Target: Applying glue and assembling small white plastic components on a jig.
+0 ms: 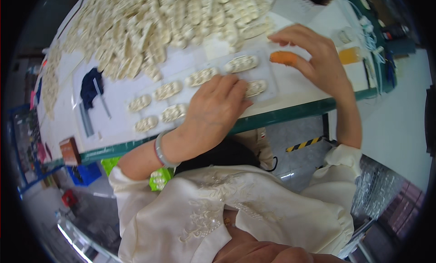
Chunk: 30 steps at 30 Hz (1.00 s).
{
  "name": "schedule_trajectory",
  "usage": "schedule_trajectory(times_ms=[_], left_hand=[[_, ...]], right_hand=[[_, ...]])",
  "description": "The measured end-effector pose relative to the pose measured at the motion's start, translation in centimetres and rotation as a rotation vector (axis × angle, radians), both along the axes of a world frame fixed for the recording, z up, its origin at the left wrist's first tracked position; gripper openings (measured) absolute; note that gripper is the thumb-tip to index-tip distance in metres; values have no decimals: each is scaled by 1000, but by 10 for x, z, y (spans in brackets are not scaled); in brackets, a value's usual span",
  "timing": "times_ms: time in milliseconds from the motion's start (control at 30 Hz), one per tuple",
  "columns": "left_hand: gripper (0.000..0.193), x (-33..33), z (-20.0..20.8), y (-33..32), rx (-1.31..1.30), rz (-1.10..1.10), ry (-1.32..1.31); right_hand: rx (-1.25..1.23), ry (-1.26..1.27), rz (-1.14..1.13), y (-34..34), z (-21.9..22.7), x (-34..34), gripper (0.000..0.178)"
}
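My left hand (212,112) reaches over the white sheet (190,92) near the table's front edge, with fingers bent together and pressed down. Its fingertips are hidden, so what they grip does not show. Beside them lies an oval cream piece with raised bumps (256,87). More such pieces lie in two rows, among them an upper right one (241,63) and a small left one (139,103). To the right, my right hand (320,63) hovers over the table with thumb and fingers apart, holding nothing. An orange finger cover (282,58) sits on one digit.
A big heap of cream pieces (136,31) covers the far side of the table. At left lie a dark blue cloth (91,86), a thin stick (101,98) and a brown block (70,150). A white box (297,6) stands far right, near a yellow item (349,55).
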<state>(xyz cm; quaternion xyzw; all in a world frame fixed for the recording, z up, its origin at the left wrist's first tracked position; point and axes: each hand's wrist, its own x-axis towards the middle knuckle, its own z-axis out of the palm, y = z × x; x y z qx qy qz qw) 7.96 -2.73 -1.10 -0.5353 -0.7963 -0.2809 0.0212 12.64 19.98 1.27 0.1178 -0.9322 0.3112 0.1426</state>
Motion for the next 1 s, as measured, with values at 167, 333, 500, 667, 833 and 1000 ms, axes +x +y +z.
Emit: schedule_trajectory(times_ms=[167,333,500,667,833,1000], left_hand=[[33,-12,24,9,-3,-60,7],[35,-21,45,57,-59,-271,-30],[70,-21,2,177,-31,-328,-256],[77,-22,-23,267,266,-268,-164],[86,-33,-16,284,-38,-295,-338],[83,-41,12,236,92,-305,-213]], right_hand=[[-207,20,-321,15,-28,78,19],[-599,419,-1017,61,-61,124,39],[-470,314,-1052,93,-85,100,77],[-469,251,-1070,98,-86,88,95],[-524,318,-1037,97,-87,92,95],[-517,725,-991,106,-100,102,79]])
